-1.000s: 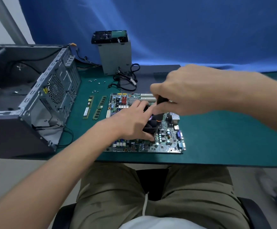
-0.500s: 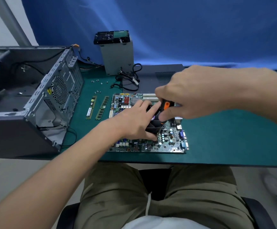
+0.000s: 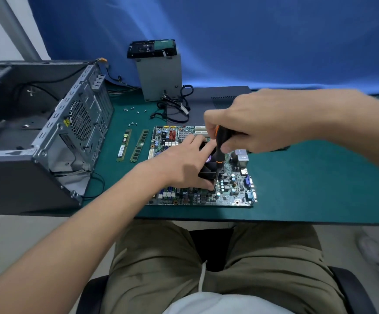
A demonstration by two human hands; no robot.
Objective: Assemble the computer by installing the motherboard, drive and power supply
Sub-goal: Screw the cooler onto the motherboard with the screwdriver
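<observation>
The green motherboard (image 3: 231, 191) lies flat on the teal mat near the table's front edge. My left hand (image 3: 184, 166) rests on its black CPU cooler fan (image 3: 207, 172), fingers spread over the top and thumb at the fan's near corner. My right hand (image 3: 258, 123) grips a black and orange screwdriver (image 3: 220, 148) held upright, its tip down at the fan's near right corner. The open grey computer case (image 3: 48, 132) lies on its side at the left. The grey power supply (image 3: 161, 75) stands at the back with a drive (image 3: 151, 47) on top.
Two RAM sticks (image 3: 132, 146) lie left of the board. Several loose screws (image 3: 132, 116) are scattered behind them, and black cables (image 3: 175, 107) trail from the power supply. A dark case side panel (image 3: 224, 96) lies behind the board. The teal mat (image 3: 319, 189) extends right.
My right hand has lifted slightly, showing more of the screwdriver handle, which now stands upright over the fan's corner. My left hand stays on the fan.
</observation>
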